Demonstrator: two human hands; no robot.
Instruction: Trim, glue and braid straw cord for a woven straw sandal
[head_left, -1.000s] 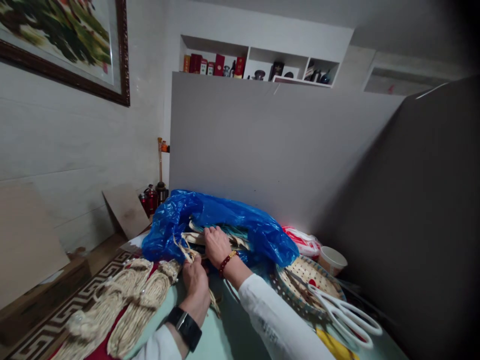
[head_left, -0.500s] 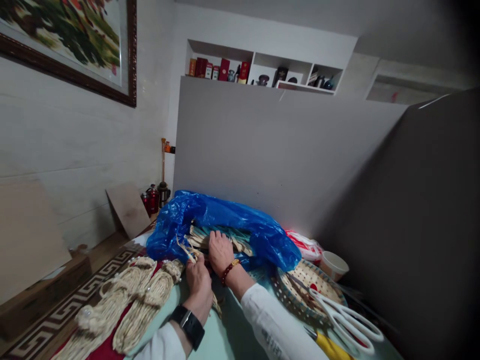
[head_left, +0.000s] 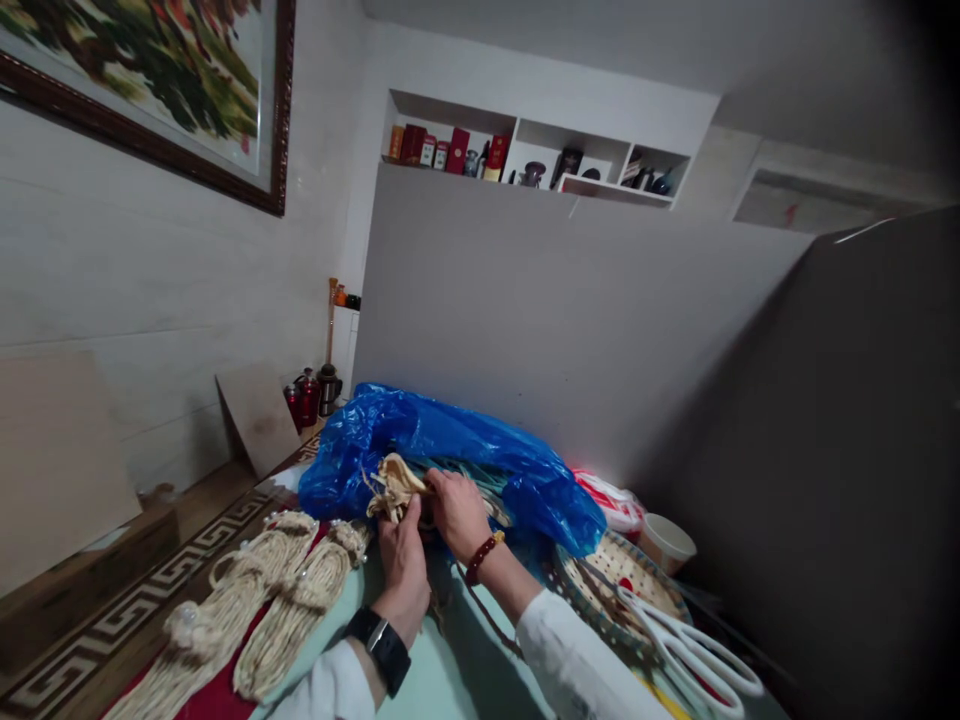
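A blue plastic bag (head_left: 465, 420) lies with its mouth towards me, pale dried straw-like strips (head_left: 396, 480) and some bluish-green ones in its opening. My left hand (head_left: 405, 560), with a black watch at the wrist, is closed on the near end of the pale strips. Close beside it, my right hand (head_left: 459, 515), with a red bead bracelet, pinches the same bundle from the right; its fingertips are partly hidden. To the left, braided straw slippers (head_left: 289, 590) with pearl-like beads lie on a red cloth (head_left: 217, 690).
A woven basket (head_left: 611, 600) stands at the right, with white-handled scissors (head_left: 686, 640) over its near edge. Behind it are a pale cup (head_left: 664, 545) and a red-and-white plastic bag (head_left: 611, 500). A grey panel (head_left: 540, 290) rises behind the table.
The pale strips have been lifted and bunched towards my left hand. My right hand has shifted slightly right and lower. The camera view has tilted a little.
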